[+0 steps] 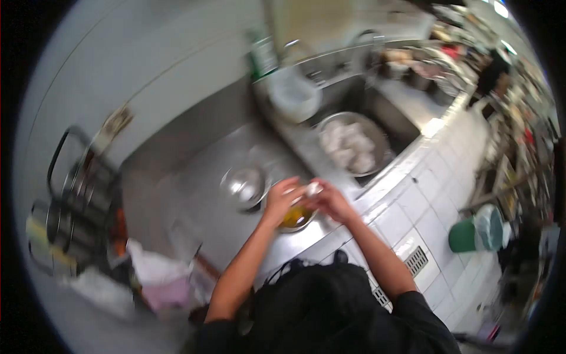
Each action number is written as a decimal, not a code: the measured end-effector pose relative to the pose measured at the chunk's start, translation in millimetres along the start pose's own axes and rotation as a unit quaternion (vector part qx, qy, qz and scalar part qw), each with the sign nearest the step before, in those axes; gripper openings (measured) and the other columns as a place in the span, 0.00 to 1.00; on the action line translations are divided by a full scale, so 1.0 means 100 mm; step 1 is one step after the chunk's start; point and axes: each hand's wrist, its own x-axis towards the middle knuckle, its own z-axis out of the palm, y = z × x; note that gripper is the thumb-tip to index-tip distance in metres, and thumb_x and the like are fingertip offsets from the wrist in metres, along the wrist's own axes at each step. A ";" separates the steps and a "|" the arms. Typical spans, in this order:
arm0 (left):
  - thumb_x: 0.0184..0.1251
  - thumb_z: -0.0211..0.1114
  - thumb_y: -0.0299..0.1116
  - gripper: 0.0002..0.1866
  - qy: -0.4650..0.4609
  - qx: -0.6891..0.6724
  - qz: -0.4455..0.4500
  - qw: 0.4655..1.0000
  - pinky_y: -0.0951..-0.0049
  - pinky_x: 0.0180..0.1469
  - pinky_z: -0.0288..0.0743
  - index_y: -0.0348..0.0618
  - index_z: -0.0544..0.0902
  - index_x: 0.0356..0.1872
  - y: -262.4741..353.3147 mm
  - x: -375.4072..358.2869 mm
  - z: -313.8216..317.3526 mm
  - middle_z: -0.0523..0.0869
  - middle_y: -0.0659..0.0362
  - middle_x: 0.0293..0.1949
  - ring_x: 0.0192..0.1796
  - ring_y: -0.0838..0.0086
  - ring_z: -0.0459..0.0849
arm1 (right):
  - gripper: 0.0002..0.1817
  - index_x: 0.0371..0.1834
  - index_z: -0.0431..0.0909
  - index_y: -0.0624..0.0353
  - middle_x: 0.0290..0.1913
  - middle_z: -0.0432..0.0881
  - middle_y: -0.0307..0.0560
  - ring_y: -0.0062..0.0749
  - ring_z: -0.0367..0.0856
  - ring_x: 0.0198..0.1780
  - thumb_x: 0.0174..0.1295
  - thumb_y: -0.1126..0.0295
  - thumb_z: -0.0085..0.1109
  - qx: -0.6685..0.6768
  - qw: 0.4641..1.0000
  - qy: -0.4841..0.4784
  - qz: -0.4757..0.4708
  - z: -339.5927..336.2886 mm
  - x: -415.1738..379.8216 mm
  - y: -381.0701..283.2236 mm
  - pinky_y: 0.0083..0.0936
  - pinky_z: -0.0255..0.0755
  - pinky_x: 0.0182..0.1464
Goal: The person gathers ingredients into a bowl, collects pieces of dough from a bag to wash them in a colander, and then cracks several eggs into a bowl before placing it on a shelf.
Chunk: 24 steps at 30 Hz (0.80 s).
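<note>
Both my hands come together over a metal bowl [312,223] of yellow liquid near the counter's front edge. The fingers of my right hand [333,202] are closed on a small white piece that looks like an eggshell [313,189]. My left hand [282,200] is curled right beside it, above the bowl's left side, and what its fingers hold is blurred and partly hidden. Left of the bowl, close to my left wrist, a shiny round metal bowl [243,187] sits on the steel counter [200,171].
A sink at the right holds a basin [377,131] of pale, whitish pieces. Behind it stand a white plastic tub [293,94] and a green bottle [263,54]. Plastic bags [162,277] and a black rack [79,200] are at the left. A green bin [464,236] stands on the tiled floor.
</note>
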 end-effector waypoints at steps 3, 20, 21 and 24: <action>0.65 0.65 0.34 0.13 0.038 -0.214 -0.080 0.973 0.71 0.40 0.79 0.37 0.80 0.46 0.12 -0.07 0.09 0.84 0.57 0.39 0.37 0.72 0.83 | 0.24 0.64 0.60 0.53 0.48 0.78 0.51 0.47 0.83 0.43 0.65 0.73 0.51 0.144 0.986 0.072 -0.041 -0.26 -0.47 -0.20 0.37 0.78 0.47; 0.72 0.53 0.39 0.19 0.175 0.075 0.009 0.982 0.67 0.52 0.77 0.39 0.74 0.57 -0.20 -0.20 0.46 0.81 0.50 0.51 0.52 0.62 0.80 | 0.28 0.51 0.70 0.58 0.43 0.76 0.47 0.38 0.79 0.41 0.60 0.47 0.62 0.210 0.597 0.537 -0.557 -4.72 -4.66 -2.26 0.28 0.77 0.41; 0.71 0.56 0.39 0.16 0.188 -0.047 -0.025 0.981 0.68 0.48 0.78 0.40 0.75 0.52 -0.18 -0.15 0.46 0.81 0.52 0.47 0.48 0.64 0.80 | 0.23 0.48 0.71 0.58 0.43 0.76 0.49 0.39 0.81 0.40 0.61 0.52 0.62 0.267 0.542 0.646 -0.466 -4.70 -4.86 -2.62 0.28 0.76 0.38; 0.68 0.62 0.41 0.13 0.194 -0.283 -0.099 0.934 0.70 0.41 0.79 0.41 0.76 0.41 -0.15 0.05 0.51 0.81 0.58 0.38 0.41 0.70 0.80 | 0.18 0.49 0.73 0.59 0.41 0.78 0.50 0.36 0.81 0.35 0.62 0.58 0.58 0.099 0.549 0.783 -0.274 -4.61 -4.87 -2.93 0.26 0.75 0.32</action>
